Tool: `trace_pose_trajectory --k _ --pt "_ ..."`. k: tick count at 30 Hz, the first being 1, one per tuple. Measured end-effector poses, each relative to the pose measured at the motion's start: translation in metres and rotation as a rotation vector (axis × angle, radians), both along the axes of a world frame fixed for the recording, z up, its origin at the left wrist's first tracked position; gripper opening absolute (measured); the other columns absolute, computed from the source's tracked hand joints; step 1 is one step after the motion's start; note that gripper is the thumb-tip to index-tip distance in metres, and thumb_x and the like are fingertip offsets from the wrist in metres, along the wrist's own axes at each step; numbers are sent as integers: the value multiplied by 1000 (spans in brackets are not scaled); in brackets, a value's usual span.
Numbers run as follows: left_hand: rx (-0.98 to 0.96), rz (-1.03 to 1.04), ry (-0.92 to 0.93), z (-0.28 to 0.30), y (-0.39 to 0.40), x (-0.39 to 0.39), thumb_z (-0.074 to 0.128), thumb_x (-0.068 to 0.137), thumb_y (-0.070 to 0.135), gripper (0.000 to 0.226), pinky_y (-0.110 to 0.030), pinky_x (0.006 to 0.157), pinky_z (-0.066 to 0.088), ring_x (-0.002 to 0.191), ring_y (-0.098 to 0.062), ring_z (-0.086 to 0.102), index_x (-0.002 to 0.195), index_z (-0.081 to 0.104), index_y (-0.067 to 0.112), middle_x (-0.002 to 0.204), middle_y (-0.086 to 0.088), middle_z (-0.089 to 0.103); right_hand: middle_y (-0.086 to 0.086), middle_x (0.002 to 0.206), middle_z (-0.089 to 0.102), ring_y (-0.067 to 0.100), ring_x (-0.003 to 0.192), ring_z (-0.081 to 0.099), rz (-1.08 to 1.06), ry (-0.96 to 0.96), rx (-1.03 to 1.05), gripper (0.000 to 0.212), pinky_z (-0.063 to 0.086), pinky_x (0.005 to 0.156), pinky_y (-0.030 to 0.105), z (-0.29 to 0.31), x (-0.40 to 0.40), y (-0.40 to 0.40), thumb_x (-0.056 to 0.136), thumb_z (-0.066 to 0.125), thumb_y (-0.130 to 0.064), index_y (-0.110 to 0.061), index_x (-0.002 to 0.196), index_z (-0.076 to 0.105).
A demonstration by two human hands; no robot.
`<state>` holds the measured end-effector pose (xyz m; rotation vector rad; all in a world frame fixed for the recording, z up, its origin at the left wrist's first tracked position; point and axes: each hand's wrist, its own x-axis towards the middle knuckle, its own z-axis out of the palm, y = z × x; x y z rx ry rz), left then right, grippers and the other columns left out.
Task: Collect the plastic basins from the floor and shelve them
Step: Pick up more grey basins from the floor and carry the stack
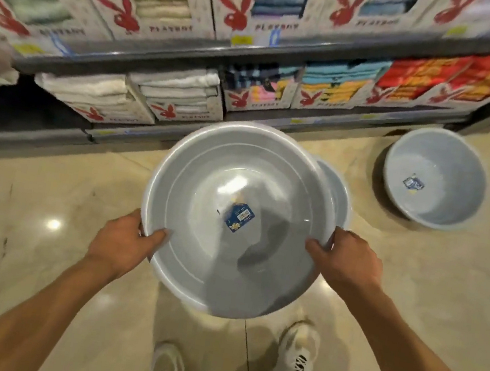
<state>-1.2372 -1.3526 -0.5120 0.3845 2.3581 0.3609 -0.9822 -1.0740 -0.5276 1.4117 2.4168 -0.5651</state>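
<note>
Both hands grip basin (206,186) (rim).

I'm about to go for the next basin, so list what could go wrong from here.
1. A second basin sits off-centre under the held basin; left hand and right hand grip only the near rim, so it may slip out.
2. Bending for the floor basin could tip the pair.
3. The glossy floor looks slippery.

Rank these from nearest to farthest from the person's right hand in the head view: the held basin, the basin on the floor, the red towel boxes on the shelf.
1. Held basin, gripped by the right hand.
2. Floor basin, to the right.
3. Red towel boxes, up on the shelf beyond it.
</note>
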Motion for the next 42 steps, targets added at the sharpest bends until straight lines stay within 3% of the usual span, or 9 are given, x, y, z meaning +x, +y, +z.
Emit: trace_pose_trajectory --k 5,10,14,18,23,29,34,39,42 --pt "-18 -65 -10 16 81 21 64 87 58 38 -38 75 53 81 -19 64 106 63 27 81 4 70 -12 68 51 8 56 44 -67 6 -3 35 27 49 26 22 34 62 79 50 -60 -26 84 56" --pt "-46 -104 -24 -10 138 41 63 87 60 40 -38 78 53 82 -20 65 105 64 24 80 3 71 -10 69 55 17 61 53 -152 -5 -29 35 38 57 31 -1 60 104 77 49 -59 -27 88 58" --pt "-62 -153 -12 -64 166 44 63 85 63 44 -41 80 55 84 -25 65 103 64 23 83 1 70 -7 73 59 19 65 57 -185 -54 -47 35 43 60 31 -52 68 124 79 49 -59 -27 91 59" --pt "-28 -162 3 -139 178 40 65 85 61 43 -41 76 54 82 -25 65 100 62 21 87 -2 69 -12 68 55 8 57 49 -229 -48 -18 33 30 50 24 -125 67 129 81 49 -60 -28 88 55" --pt "47 -170 24 -216 178 38 66 88 54 43 -36 70 49 77 -19 62 118 56 26 83 9 65 -7 72 56 22 65 56 -269 -99 -51 34 40 61 33 -205 67 117 83 49 -58 -25 91 54" --pt "68 -97 -54 -268 182 44 65 93 44 41 -32 69 46 81 -21 61 123 57 16 88 3 64 0 81 61 30 72 61 -392 -61 -162 32 46 64 37 -254 72 105 88 52 -50 -22 102 50" --pt "29 -26 -55 -285 190 45 66 94 38 38 -23 54 40 73 -16 57 108 49 6 85 0 57 -1 78 53 31 71 58 -455 -9 -293 33 48 65 42 -269 65 103 91 58 -39 -15 102 39" --pt "51 -68 6 -268 191 52 70 91 40 37 -22 52 39 68 -7 54 97 51 9 80 7 57 -2 78 54 26 67 56 -514 -14 -271 32 46 65 41 -254 73 102 90 58 -37 -16 102 38" --pt "79 -95 24 -241 198 57 69 91 40 33 -21 51 38 67 -5 55 93 51 12 78 8 59 -1 80 54 32 72 57 -530 -11 -266 33 45 67 41 -225 82 106 89 59 -38 -16 102 38"
